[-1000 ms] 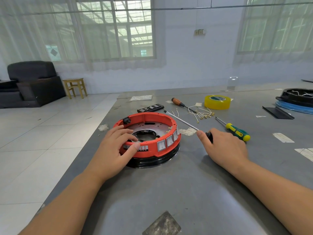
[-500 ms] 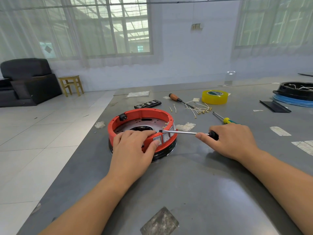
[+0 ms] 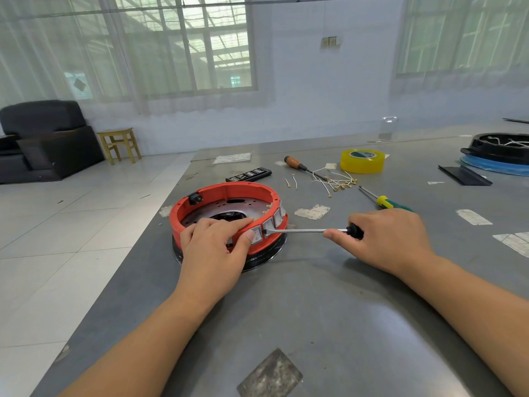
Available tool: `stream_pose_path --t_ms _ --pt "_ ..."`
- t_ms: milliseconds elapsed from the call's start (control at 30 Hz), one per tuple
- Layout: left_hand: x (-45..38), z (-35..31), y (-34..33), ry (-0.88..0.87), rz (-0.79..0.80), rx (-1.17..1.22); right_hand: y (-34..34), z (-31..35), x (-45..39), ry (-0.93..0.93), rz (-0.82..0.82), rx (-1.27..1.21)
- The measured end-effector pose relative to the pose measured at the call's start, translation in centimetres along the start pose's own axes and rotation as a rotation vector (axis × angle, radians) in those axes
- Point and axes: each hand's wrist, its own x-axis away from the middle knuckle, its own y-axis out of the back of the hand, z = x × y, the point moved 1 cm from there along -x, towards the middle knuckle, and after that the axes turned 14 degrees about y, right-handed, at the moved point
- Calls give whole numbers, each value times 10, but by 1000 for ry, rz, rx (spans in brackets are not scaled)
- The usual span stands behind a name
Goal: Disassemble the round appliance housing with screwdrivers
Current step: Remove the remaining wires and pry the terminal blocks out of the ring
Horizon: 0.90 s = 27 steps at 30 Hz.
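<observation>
The grey tabletop carries the round red housing near its left edge, so I can lean over it. My left hand clamps the near rim, fingers curled over, thumb by the switches, bracing it against the push. My right hand wraps its grip round the black-handled screwdriver, blade level, tip at a switch edge, probably prying.
</observation>
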Motion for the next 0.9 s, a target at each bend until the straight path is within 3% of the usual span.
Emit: stream_pose_path --t_ms 533,900 --pt "-4 4 9 -36 81 25 -2 14 -5 65 -84 1" --pt "-5 7 5 -13 122 89 -19 8 -27 81 -10 -111"
